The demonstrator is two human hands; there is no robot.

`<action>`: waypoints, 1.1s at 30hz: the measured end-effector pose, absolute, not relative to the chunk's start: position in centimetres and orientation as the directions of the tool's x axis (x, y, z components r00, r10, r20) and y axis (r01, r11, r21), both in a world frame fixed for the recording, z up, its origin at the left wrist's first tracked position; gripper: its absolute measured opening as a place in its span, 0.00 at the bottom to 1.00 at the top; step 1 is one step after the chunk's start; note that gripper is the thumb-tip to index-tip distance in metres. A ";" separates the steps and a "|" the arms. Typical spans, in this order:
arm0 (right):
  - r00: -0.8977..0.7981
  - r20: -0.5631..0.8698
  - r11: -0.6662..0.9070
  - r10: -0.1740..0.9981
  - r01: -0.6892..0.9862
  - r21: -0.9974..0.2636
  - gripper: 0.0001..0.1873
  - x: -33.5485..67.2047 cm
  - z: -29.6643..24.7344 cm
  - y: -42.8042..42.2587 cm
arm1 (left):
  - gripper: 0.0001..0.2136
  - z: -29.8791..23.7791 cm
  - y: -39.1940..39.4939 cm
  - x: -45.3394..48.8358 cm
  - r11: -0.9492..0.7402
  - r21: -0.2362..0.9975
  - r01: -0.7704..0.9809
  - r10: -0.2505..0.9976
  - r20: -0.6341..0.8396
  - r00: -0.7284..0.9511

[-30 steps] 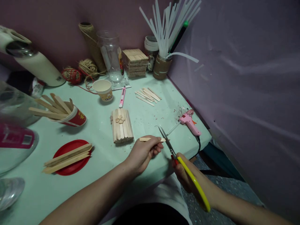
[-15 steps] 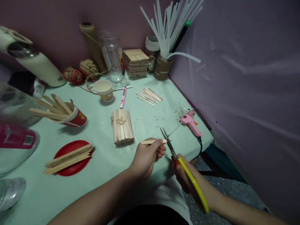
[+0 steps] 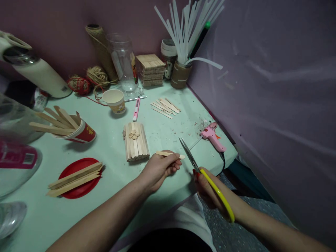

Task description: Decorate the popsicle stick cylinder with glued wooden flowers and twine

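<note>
Between thumb and fingers, my left hand (image 3: 161, 168) pinches a small wooden craft stick (image 3: 164, 153) whose tip sticks out past the thumb. My right hand (image 3: 210, 187) is closed around yellow-handled scissors (image 3: 193, 161), their blades nearly together and pointing up and left, apart from the stick. Just beyond my left hand stands a holder covered in craft sticks (image 3: 136, 147), with a wooden flower (image 3: 134, 134) on its side. Several loose thin sticks (image 3: 165, 106) lie farther back. A pink glue gun (image 3: 212, 136) rests to the right of the scissors.
A red plate (image 3: 78, 190) with wider sticks lies at left, near a red paper cup (image 3: 88, 133) of sticks. Behind are a pink cutter (image 3: 136, 109), another paper cup (image 3: 114, 99), a glass jar (image 3: 124, 66), stacked stick squares (image 3: 150, 70) and a jar of glue sticks (image 3: 181, 74).
The scissor blades have closed and come away from the stick's end. My left hand has shifted slightly left with the stick, opening a gap between them.
</note>
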State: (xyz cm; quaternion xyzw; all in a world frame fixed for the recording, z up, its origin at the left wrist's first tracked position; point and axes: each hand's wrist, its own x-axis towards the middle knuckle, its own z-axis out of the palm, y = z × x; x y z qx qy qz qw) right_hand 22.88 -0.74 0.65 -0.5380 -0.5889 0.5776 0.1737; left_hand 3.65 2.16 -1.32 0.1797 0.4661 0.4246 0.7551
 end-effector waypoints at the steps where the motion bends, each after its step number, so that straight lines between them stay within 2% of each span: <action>1: -0.374 -0.452 -0.285 0.810 0.423 -0.860 0.26 22.9 0.7 -0.7 | 0.11 -1.4 2.1 3.6 0.575 0.668 -0.472 0.810 -0.545 0.216; 5: -0.393 -0.502 -0.353 0.771 0.392 -0.849 0.24 23.0 0.5 0.1 | 0.11 -1.3 1.8 3.6 0.587 0.676 -0.446 0.807 -0.532 0.256; 10: -0.209 -0.420 -0.318 0.883 0.391 -0.864 0.20 22.2 0.5 1.7 | 0.11 -1.2 1.6 3.5 0.594 0.705 -0.387 0.804 -0.520 0.288; 13: -0.162 -0.372 -0.291 0.914 0.376 -0.880 0.19 21.2 1.0 2.6 | 0.12 -1.1 1.4 3.6 0.584 0.720 -0.376 0.812 -0.516 0.272; 19: -0.222 -0.290 -0.166 0.931 0.450 -0.877 0.13 20.2 2.2 3.9 | 0.09 -0.5 0.9 3.0 0.615 0.696 -0.371 0.787 -0.574 0.225; 22: -0.292 -0.281 -0.139 0.914 0.425 -0.894 0.15 20.3 2.3 4.5 | 0.09 -0.3 0.7 2.0 0.646 0.679 -0.349 0.763 -0.587 0.271; 26: -0.469 -0.341 -0.166 0.815 0.376 -0.912 0.18 20.7 2.4 5.3 | 0.08 0.0 0.9 0.4 0.645 0.753 -0.132 0.730 -0.555 0.399; 29: -0.529 -0.351 -0.156 0.773 0.377 -0.913 0.18 20.9 2.4 5.7 | 0.07 0.5 1.2 0.0 0.580 0.813 0.052 0.680 -0.518 0.518; 31: -0.543 -0.360 -0.146 0.759 0.396 -0.907 0.18 20.8 2.4 5.9 | 0.07 0.7 1.3 0.3 0.564 0.823 0.067 0.666 -0.502 0.552; 33: -0.541 -0.362 -0.130 0.759 0.418 -0.899 0.18 20.8 2.5 6.0 | 0.11 0.7 1.4 0.8 0.568 0.823 0.002 0.699 -0.483 0.528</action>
